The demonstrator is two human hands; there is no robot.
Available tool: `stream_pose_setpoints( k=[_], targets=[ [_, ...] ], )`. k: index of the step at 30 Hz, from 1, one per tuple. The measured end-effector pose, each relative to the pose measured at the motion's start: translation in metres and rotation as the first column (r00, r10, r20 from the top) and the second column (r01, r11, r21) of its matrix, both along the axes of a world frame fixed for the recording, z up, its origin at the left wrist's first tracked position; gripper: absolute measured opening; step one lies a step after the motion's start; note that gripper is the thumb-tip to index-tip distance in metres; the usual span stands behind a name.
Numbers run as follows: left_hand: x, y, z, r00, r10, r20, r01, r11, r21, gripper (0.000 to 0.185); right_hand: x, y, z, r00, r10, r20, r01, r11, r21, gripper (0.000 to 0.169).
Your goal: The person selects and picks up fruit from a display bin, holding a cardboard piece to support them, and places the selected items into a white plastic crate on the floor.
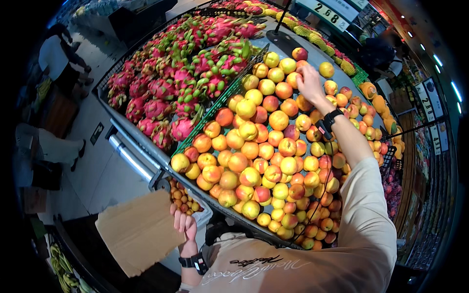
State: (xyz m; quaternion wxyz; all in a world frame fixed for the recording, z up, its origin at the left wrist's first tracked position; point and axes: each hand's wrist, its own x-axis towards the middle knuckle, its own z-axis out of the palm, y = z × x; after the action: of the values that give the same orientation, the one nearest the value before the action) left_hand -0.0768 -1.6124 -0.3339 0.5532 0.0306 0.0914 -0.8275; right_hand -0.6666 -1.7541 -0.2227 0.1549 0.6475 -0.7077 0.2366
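Note:
My left hand [184, 224] grips the edge of a flat piece of brown cardboard [137, 232], held out beyond the front of the fruit stand. My right hand [311, 85] reaches across to the far part of a display of yellow and red nectarines [249, 150]. Its fingertips touch a yellow-orange nectarine [292, 80], and a redder one [302, 64] lies right behind them. Whether the fingers close around a fruit is hidden by the hand. Black bands sit on both wrists, and a thin cable hangs from the right one over the nectarines.
A green plastic divider [212, 126] separates the nectarines from a heap of dragon fruit [165, 88]. Below the stand's front edge is a crate of small orange fruit [185, 199]. A price sign's black base [284, 39] stands at the back. People [55, 55] are in the aisle at left.

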Motion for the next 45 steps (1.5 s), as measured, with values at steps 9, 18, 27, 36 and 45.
stream_pose_setpoints(
  k=[9,18,27,36,45],
  targets=[
    [-0.002,0.001,0.018,0.968,-0.103,0.228,0.094,0.994,0.051,0.021,0.167,0.004,-0.033,0.897,0.442,0.001,-0.371,0.752,0.545,0.052],
    [0.043,0.013,-0.025,0.989,0.114,0.091,-0.115,0.993,0.01,0.014,0.124,-0.032,-0.034,0.828,0.269,0.492,-0.427,0.872,0.24,0.045],
    [0.084,0.036,-0.027,0.948,0.269,0.168,-0.281,0.958,0.051,0.015,-0.005,-0.107,-0.004,0.246,0.104,0.964,0.241,0.956,-0.165,0.052],
    [0.087,0.046,-0.038,0.921,0.312,0.234,-0.328,0.944,0.029,0.016,-0.016,-0.136,-0.03,0.73,-0.683,0.038,0.674,0.728,0.126,0.069],
    [0.073,0.037,-0.052,0.935,0.254,0.247,-0.288,0.951,0.113,0.019,-0.053,-0.121,-0.022,0.859,-0.511,0.044,0.475,0.824,0.309,0.066]
  ],
)
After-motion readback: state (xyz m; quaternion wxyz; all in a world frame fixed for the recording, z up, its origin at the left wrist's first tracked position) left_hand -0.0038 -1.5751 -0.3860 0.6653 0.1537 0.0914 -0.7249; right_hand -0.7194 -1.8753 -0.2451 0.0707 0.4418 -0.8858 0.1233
